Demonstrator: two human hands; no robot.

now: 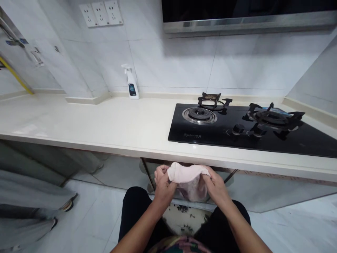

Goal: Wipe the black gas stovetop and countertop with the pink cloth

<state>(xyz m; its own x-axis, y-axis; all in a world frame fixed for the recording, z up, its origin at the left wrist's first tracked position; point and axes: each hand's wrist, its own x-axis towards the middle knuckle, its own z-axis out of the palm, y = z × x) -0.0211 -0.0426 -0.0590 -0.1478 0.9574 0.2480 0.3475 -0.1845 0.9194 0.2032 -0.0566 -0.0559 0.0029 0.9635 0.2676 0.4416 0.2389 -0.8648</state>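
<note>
A pale pink cloth [188,174] hangs between my two hands, just below the front edge of the countertop [118,123]. My left hand [164,184] pinches its left end. My right hand [216,186] grips the right end, thumb at the front. The upper part of the cloth is stretched across between them, and its lower part droops in a darker, slightly blurred fold. Both hands are in front of the lower cabinet and apart from the countertop.
A black gas hob [223,126] is set into the counter at the right. One pan support [213,102] sits off its burner, at the back. Against the tiled wall stands a white spray bottle [133,86]. A range hood [247,23] overhangs the hob.
</note>
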